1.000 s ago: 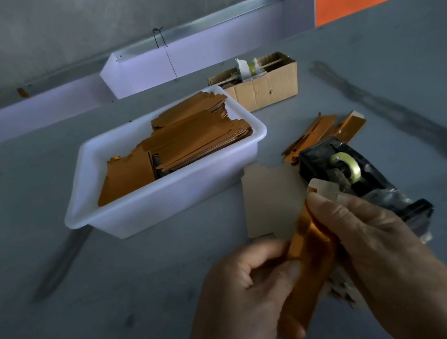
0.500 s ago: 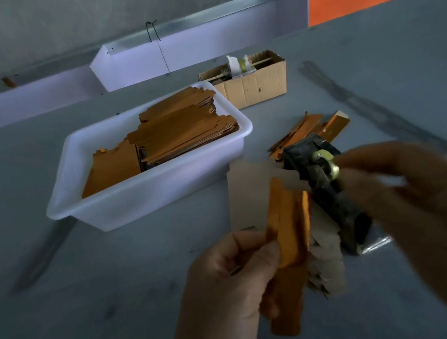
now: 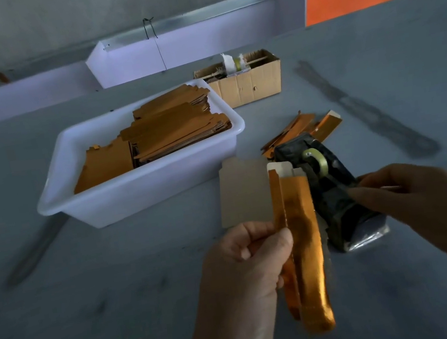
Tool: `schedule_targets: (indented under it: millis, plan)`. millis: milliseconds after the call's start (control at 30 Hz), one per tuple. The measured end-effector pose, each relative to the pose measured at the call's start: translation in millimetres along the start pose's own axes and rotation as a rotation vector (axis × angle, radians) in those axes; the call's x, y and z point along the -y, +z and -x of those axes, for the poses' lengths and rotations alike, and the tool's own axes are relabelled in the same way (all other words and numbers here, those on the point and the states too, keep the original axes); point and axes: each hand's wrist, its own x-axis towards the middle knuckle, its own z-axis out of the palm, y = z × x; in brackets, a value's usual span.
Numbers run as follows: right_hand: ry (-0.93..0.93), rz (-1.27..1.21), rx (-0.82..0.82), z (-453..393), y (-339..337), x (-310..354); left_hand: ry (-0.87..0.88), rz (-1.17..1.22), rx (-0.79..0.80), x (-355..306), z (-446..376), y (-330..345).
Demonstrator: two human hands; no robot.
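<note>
My left hand (image 3: 245, 267) grips a long folded gold carton blank (image 3: 304, 244) by its left edge, holding it upright over the grey table. The blank's pale flaps stick up at the top. Just right of it stands a black tape dispenser (image 3: 326, 183) with a clear tape roll (image 3: 316, 159). My right hand (image 3: 425, 206) is at the dispenser's near end, thumb and forefinger pinched together where the tape comes off. The tape strip itself is barely visible.
A white plastic tub (image 3: 144, 192) holds several flat gold blanks (image 3: 176, 130). Behind it is a small cardboard box (image 3: 250, 87). Loose gold pieces (image 3: 297, 129) and a flat grey card (image 3: 243, 192) lie by the dispenser. A white trough (image 3: 198, 48) runs along the back.
My right hand let go of the gold blank, swung right and came to the dispenser's near end. My left hand kept the blank and turned it more upright.
</note>
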Motion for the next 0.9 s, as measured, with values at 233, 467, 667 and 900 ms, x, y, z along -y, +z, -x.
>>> schedule_targets:
  millis: [233,467,667,900]
  plan:
    - [0.045,-0.094,0.059,0,0,2,-0.086,0.188,0.073,0,0,31]
    - [0.092,-0.326,0.088,9,2,4,-0.123,0.196,0.091,6,-4,53]
    - [0.076,-0.544,0.096,16,1,2,-0.047,0.116,0.049,9,-2,57]
    - [-0.086,-0.109,-0.142,30,4,-5,-0.062,0.111,0.071,8,-2,55]
